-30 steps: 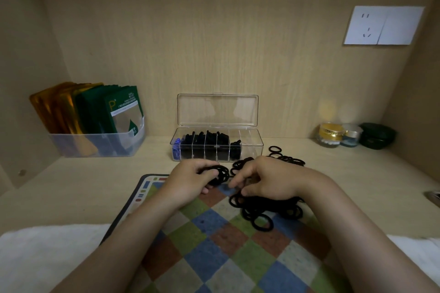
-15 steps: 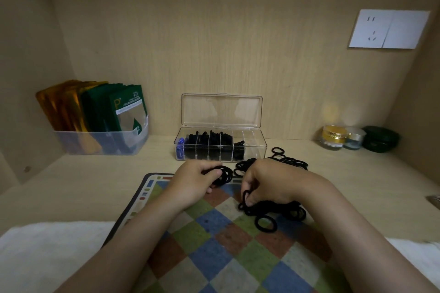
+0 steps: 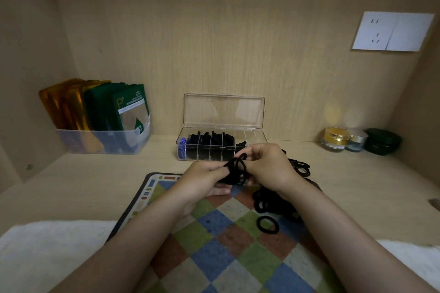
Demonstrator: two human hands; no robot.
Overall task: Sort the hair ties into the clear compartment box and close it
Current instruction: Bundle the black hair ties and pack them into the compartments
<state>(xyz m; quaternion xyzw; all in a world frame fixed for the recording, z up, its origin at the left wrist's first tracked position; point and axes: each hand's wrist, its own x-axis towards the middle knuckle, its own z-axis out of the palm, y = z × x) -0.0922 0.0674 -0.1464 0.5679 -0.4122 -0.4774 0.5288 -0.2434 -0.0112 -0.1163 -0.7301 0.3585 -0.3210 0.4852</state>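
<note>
Black elastic hair ties [image 3: 235,170] in a small bundle are pinched between the curled fingers of the left hand [image 3: 204,178] and the thumb and fingers of the right hand [image 3: 266,169] — just beyond these fingertips stands the clear plastic compartment box [image 3: 221,147], lid upright, its left cells filled. Right of the fingers, under the right wrist — a loose heap of black ties [image 3: 273,204] on the chequered mat [image 3: 214,221].

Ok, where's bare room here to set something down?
Bare wood left of the mat, toward the packet bin, and right of it, before the jars; the mat's near squares too. Crowded: loose hair ties on its right edge; left hand and right hand gripping a bundle by the box.
</note>
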